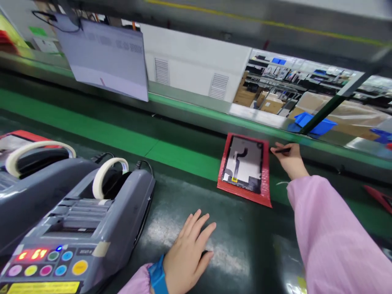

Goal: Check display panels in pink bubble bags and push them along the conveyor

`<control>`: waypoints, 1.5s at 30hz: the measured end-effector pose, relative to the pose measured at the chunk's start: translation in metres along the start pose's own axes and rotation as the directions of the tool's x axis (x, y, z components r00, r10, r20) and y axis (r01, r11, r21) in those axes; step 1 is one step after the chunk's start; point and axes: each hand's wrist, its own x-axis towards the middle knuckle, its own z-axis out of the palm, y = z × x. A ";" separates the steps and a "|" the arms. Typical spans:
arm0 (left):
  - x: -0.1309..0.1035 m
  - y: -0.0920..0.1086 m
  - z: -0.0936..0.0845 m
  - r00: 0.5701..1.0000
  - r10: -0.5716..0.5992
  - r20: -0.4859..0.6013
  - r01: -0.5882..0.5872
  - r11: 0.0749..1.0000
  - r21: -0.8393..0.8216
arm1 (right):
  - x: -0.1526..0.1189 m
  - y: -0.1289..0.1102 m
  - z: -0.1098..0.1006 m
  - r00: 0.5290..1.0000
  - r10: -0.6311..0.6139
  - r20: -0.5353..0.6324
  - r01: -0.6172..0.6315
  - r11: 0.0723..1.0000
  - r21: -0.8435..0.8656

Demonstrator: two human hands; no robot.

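A view from the person's head looks down on a dark workbench [245, 245] with a green conveyor belt [92, 126] running across behind it.

The right hand [289, 160], at the end of a pink sleeve [330, 228], reaches forward to the far side of the bench. Its fingers are closed around a thin dark tool [281, 150], which points left toward a red tray [245, 192]. The hand is just beside the tray's upper right corner; whether it touches the tray cannot be told.

The red tray lies flat, partly on the green belt and partly on the dark bench. In it sits a flat grey panel [249, 163] with a dark ribbon cable [240, 155] curving down its face and a small yellow mark [234, 179] near the lower left.

The left hand [190, 253] rests palm down on the bench, open with the fingers spread and holding nothing. It wears a blue wristband [157, 275]. It lies nearer the viewer than the tray, well apart from it and to its lower left.

To the left stand two grey tape dispensers [101, 212], each with a roll of pale tape [107, 173] on top. The nearer one has coloured buttons [61, 257] and a red lit display [32, 254]. A sheet of paper [107, 61] hangs above the belt.
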 end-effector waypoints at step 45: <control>0.066 0.101 0.090 0.763 0.554 0.333 -0.520 0.832 -0.194 | -0.214 0.068 -0.084 0.868 0.333 0.369 -0.438 0.864 0.248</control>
